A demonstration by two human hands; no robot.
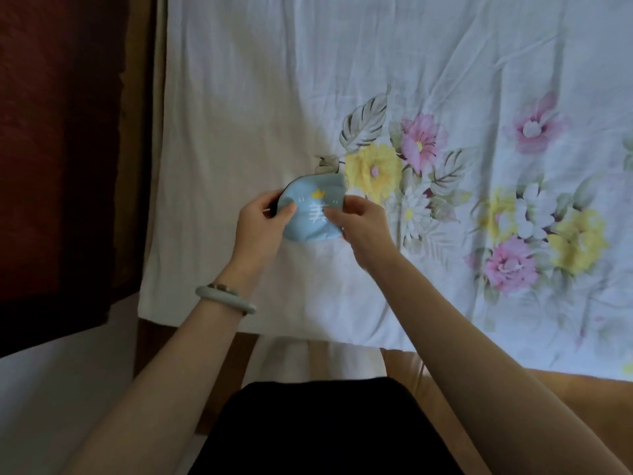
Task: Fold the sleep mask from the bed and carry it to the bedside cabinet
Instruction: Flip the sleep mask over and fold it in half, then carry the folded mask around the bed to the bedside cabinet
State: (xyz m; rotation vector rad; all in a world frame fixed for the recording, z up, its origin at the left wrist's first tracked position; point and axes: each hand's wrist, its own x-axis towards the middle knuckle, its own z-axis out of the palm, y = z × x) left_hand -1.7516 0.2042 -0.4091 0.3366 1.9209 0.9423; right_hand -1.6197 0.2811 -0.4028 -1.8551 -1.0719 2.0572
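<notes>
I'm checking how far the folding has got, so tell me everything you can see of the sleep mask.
The sleep mask is light blue soft fabric, printed with a small yellow crown, white marks and a white character. It looks folded into a rounded half shape, with a dark edge at its upper left. The left hand pinches its left side, the right hand its right, over the floral bedsheet.

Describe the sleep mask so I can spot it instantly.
Look at the white bed sheet with the flower print; just left of the yellow flower, both hands meet. Between the left hand and right hand is the sleep mask: small, rounded, pale blue, with a yellow crown and white markings.
</notes>
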